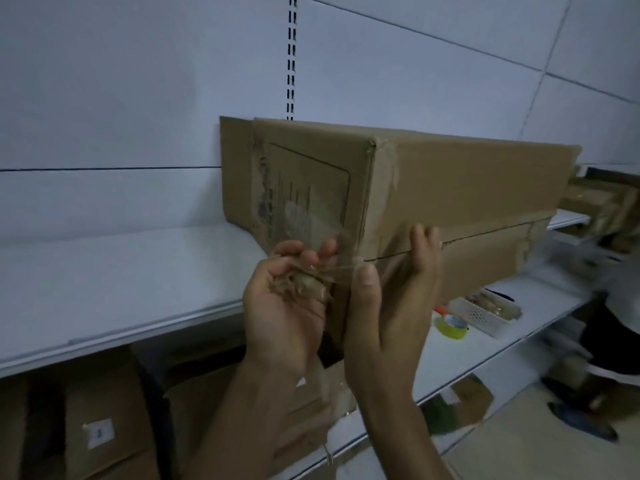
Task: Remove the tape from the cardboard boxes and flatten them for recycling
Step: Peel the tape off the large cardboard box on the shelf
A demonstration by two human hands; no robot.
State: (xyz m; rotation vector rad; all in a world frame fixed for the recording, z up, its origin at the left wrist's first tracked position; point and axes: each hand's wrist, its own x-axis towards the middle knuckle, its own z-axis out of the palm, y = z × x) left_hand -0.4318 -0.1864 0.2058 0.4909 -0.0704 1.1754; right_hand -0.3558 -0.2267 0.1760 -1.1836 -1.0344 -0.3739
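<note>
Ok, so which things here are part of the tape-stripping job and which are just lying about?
In the job: cardboard box, peeled tape wadded in the left hand, right hand gripping the box's corner.
Lying about: yellow tape roll, white basket, stored boxes under the shelf.

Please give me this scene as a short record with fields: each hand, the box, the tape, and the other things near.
left hand: grips a wad of peeled tape
right hand: holds the box at its near corner
box: on a white shelf, not yet flattened
tape: a clear strip stretches from the wad to the box
below: yellow tape roll, white basket
</note>
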